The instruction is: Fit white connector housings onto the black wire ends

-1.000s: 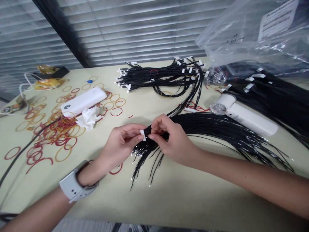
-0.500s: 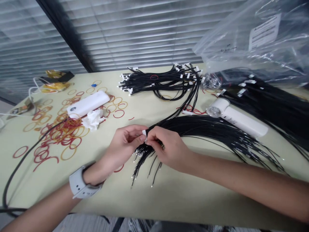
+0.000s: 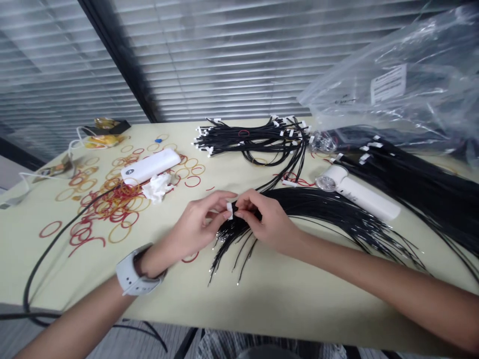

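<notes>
My left hand (image 3: 202,218) pinches a small white connector (image 3: 229,210) between thumb and fingers. Close beside it, my right hand (image 3: 267,217) has thumb and forefinger closed on black wires just right of that connector. The exact grip of the right fingertips is partly hidden. Beneath both hands lies a thick bundle of black wires (image 3: 318,202), fanning right, with bare metal-tipped ends. More wire ends (image 3: 224,249) poke out toward me below the fingers. Some wires run back from the hands to a bundle of black cables (image 3: 247,137) with white connectors.
Loose red and yellow rubber bands (image 3: 112,204) cover the left of the table, near a white power bank (image 3: 149,167) and crumpled tissue (image 3: 157,188). At right lie a white handheld fan (image 3: 366,199), more black cables (image 3: 422,184) and a clear plastic bag (image 3: 422,94).
The camera view has shifted, so the table things appear a little lower. The right fingertips have drawn slightly away from the white connector, while the left hand still pinches it.
</notes>
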`<action>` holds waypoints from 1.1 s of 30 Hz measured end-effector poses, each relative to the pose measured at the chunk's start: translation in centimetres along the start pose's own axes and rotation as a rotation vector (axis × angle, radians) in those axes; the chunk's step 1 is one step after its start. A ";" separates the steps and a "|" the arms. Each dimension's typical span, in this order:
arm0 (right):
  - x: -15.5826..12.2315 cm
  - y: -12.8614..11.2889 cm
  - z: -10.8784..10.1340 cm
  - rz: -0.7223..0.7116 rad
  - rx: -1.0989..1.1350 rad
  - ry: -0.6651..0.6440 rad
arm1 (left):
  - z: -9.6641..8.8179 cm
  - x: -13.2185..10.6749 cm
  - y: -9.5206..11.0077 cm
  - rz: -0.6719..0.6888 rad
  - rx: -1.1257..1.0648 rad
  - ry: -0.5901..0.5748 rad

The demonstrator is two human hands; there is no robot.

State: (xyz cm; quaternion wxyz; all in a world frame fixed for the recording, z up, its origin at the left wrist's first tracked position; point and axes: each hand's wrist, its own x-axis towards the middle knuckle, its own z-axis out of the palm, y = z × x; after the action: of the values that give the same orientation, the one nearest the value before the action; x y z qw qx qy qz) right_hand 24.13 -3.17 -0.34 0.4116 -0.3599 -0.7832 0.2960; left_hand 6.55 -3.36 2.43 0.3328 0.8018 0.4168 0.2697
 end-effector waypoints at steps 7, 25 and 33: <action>0.8 -0.4 -1.2 0.154 0.257 -0.110 | -1.5 -0.5 -0.8 0.513 0.625 0.017; -0.5 -0.1 -0.1 -0.166 -0.569 -0.422 | -2.9 1.4 -3.3 -0.073 -0.021 -0.078; -0.1 1.4 -0.4 -0.108 -0.425 -0.208 | -2.9 1.1 -3.3 -0.139 -0.205 -0.186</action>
State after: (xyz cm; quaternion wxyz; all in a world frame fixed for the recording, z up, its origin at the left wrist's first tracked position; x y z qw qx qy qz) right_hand 24.96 -2.38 -1.20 0.2591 -0.3636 -0.8842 0.1376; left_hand 3.46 -0.07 1.88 0.4680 0.7543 0.4088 0.2120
